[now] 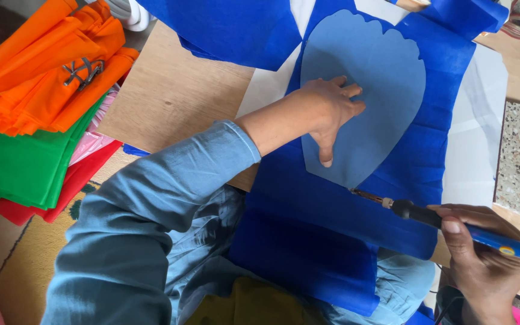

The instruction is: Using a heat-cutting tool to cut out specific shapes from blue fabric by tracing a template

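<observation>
Folded orange, green and red cloth stack [37,114] sits aside. The right hand [482,259] grips tight the blue-handled hot cutting tool [446,219], maybe a soldering iron, pointing up-left at the pale blue heart-shaped pattern [380,78]; the left hand [329,111] lies flat, fingers spread, on it.

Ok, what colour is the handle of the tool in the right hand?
Bright blue handle with a black collar near the metal tip, seen in the head view.
</observation>
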